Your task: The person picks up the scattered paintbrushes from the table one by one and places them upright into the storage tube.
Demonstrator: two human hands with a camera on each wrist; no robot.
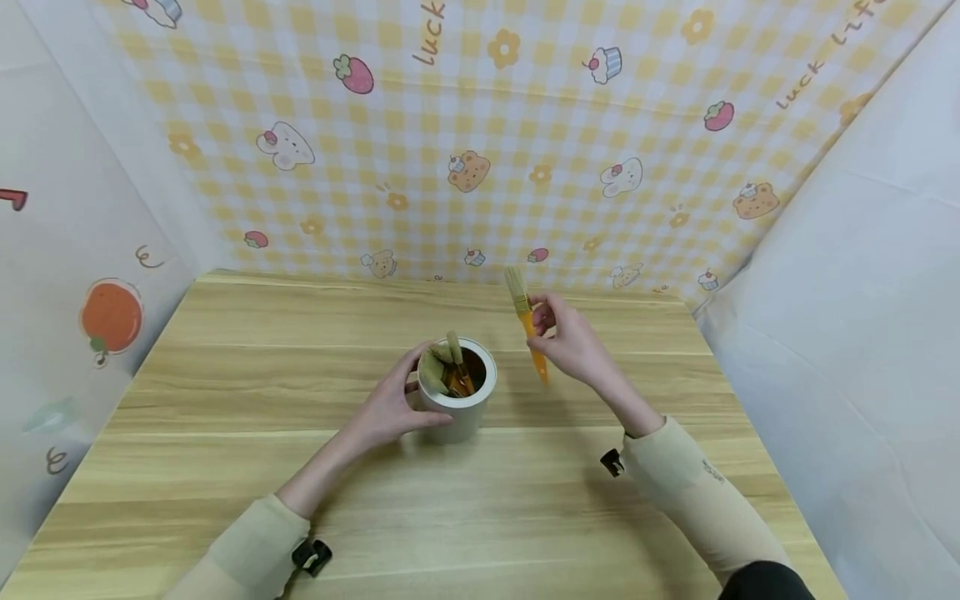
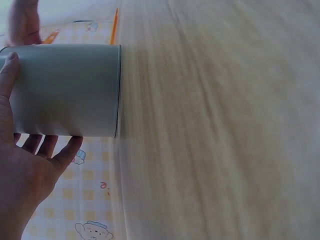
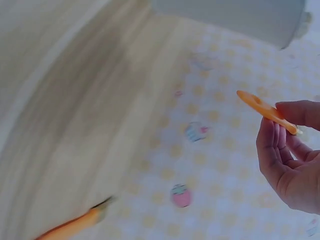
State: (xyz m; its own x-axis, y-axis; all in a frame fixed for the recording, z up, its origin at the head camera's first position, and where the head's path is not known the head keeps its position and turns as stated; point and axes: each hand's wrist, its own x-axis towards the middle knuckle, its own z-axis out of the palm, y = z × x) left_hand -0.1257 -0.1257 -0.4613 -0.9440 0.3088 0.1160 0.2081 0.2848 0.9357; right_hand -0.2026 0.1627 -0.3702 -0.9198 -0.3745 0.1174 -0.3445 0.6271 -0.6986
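Left hand point(image 1: 390, 408) was wrapped around a grey cup point(image 1: 459, 392) standing near the middle of the wooden counter point(image 1: 225, 375), fingers curled against its side. Several brushes point(image 1: 453, 367) were held upright inside the cup. Right hand point(image 1: 573, 342) was raised at about two o'clock from the cup, fingers pinched on an orange-handled brush point(image 1: 528, 329), bristles pointing up. A checked backdrop point(image 1: 480, 125) was hung at twelve o'clock.

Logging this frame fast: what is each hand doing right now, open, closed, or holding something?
Left hand: closed around the grey cup, gripping its side.
Right hand: closed on the orange brush, pinching its handle above the table.
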